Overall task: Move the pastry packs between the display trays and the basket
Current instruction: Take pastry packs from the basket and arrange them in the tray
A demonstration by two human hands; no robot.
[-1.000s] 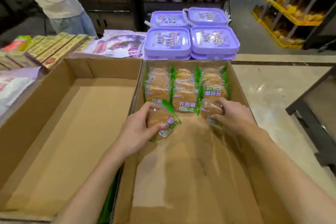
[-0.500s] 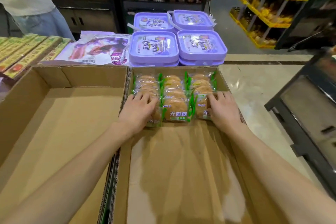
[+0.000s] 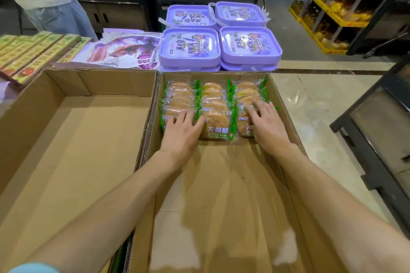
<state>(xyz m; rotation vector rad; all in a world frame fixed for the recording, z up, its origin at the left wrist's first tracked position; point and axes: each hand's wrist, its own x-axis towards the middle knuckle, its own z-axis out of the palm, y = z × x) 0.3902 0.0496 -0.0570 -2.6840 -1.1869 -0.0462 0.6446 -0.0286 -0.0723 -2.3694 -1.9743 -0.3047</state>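
Both hands slid fwd: left hand [image 3: 180, 132] & right hand [image 3: 267, 123] flat, unclenched on pastry packs [image 3: 216, 115] (soft, crushable; lift by edges).

pastry packs [image 3: 214, 109] | I see clear, green-edged wrappers; three overlapping rows; lying at far end of right cardboard tray [image 3: 221, 195]
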